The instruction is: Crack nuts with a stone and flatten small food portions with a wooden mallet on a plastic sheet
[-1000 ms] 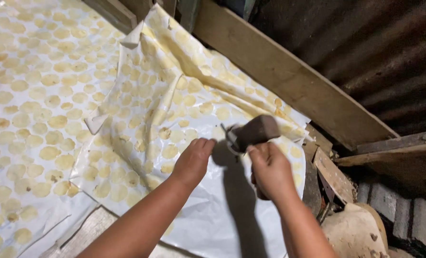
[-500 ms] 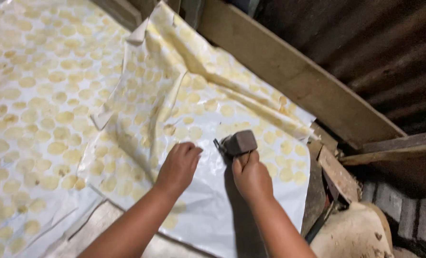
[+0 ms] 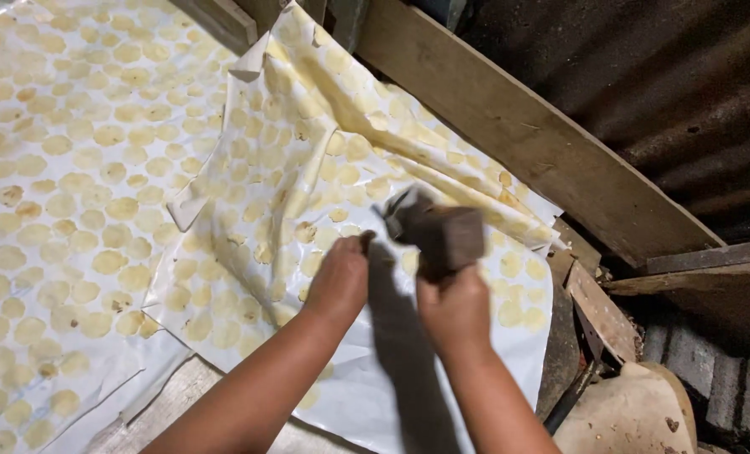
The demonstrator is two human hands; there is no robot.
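Right hand: the right hand (image 3: 455, 311) is clenched round the handle of a hammer (image 3: 438, 235), whose dark head is blurred and raised just above the sheet.

Left hand: the left hand (image 3: 339, 282) lies on the sheet (image 3: 307, 168) with fingers curled, the fingertips (image 3: 365, 242) pinched at a spot just beside the hammer head — whether they hold a small nail there I cannot tell.

Hammer: held upright in the right fist, head up, its shadow falling down the sheet between the two forearms.

Sheet: a glossy white sheet printed with yellow spots, spread over the surface near its right edge, wrinkled and folded towards the far edge, one corner turned up at the top.

Second sheet: another spotted sheet (image 3: 63, 168) of the same kind lies flat to the left, its edge tucked under the wrinkled one.

Beam: a long wooden beam (image 3: 526, 143) runs aslant along the far right edge, touching the sheet's folded border.

Beyond: dark corrugated metal (image 3: 661, 84) behind the beam; bricks (image 3: 728, 387) and wood scraps at the lower right corner.

Progress: judging by how things lie, the left sheet looks settled, while this one is wrinkled and loose at its far edge — so fastening seems partly done at most.
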